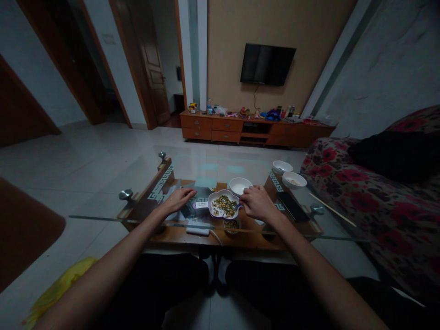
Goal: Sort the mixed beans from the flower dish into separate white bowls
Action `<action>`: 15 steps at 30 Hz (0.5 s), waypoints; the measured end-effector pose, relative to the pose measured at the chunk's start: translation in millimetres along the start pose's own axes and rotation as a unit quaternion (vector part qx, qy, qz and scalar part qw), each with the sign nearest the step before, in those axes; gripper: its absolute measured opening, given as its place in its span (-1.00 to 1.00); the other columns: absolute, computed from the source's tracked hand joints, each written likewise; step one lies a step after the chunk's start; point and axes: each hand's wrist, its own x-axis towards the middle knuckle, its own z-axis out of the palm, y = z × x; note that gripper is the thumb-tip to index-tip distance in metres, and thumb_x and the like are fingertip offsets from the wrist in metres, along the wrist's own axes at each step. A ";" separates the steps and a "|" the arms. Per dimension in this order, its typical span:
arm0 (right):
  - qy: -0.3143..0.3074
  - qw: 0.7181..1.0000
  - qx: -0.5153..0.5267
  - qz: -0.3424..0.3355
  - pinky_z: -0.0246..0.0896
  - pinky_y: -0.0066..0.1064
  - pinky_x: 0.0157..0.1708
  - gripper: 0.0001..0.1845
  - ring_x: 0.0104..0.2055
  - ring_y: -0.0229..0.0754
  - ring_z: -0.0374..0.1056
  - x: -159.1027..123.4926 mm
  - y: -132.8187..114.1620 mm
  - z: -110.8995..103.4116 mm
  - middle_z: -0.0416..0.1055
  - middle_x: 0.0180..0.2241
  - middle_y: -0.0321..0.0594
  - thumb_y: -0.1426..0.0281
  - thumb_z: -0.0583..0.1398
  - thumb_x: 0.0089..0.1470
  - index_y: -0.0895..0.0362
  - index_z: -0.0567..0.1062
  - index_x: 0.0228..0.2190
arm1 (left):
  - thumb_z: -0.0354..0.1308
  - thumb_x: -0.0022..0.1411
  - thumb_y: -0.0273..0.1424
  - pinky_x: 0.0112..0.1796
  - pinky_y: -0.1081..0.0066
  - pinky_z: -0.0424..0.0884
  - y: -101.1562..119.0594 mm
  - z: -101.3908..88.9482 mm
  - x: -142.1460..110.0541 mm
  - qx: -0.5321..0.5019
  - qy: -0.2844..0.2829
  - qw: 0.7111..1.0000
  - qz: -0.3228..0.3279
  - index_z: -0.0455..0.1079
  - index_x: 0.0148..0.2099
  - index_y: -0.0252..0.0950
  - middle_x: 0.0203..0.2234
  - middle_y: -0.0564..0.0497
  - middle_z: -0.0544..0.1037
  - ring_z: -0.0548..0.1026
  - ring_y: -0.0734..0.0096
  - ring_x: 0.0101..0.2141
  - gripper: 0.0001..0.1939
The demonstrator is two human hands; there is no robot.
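Evidently, our work centres on the shallow, scalloped white bowl with a purple rim [222, 192], near the middle of the near edge of the glass desk [99, 217]. Mixed green and yellow-brown grains [227, 203] lie in it. Our right hand [256, 202] is closed, fingertips pinched around a small purple utensil [238, 206], probably a spoon, which reaches into the bowl's right side. Our left hand [181, 200] is loosely half-open, holding nothing that we can see, just left of the bowl's labelled handle [201, 205]. To work the grains well, we should steady that handle, since so light-looking a bowl may slide on glass, and move the utensil low and gently against spills. Just beyond stands a round white bowl [240, 184]; two more white bowls [294, 185] are near the far right corner, and a thin, pale stick [332, 210] lies toward the right edge.
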 end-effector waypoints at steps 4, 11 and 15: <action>-0.030 0.998 0.026 -0.050 -0.06 -0.26 -0.20 -0.84 -0.19 -0.11 0.37 18.0 -19.0 8.2 0.58 -0.25 -0.17 0.41 0.26 0.23 0.04 0.69 -0.28 | -0.24 0.38 0.25 -0.02 0.18 0.40 10.5 -0.3 0.4 -0.019 -0.047 0.999 -0.010 0.53 0.06 -0.32 -0.17 -0.13 0.61 0.53 0.11 -0.15 -0.17; 0.005 1.000 0.001 0.019 -0.02 -0.25 -0.16 -0.81 -0.18 -0.11 0.35 18.1 -8.6 16.6 0.56 -0.23 -0.14 0.34 0.25 0.28 0.02 0.72 -0.24 | -0.26 0.37 0.26 -0.09 0.26 0.38 9.2 0.0 -3.4 -0.028 -0.094 0.995 -0.009 0.54 0.01 -0.31 -0.19 -0.12 0.60 0.51 0.20 -0.17 -0.17; -0.001 0.997 0.016 0.070 0.00 -0.28 -0.18 -0.79 -0.16 -0.11 0.38 3.1 -2.2 12.0 0.57 -0.26 -0.15 0.31 0.25 0.28 0.00 0.73 -0.21 | -0.17 0.37 0.24 -0.23 0.31 0.32 3.6 -0.8 0.8 -0.012 -0.101 0.995 0.007 0.46 -0.19 -0.31 -0.35 -0.08 0.55 0.48 0.27 -0.31 -0.27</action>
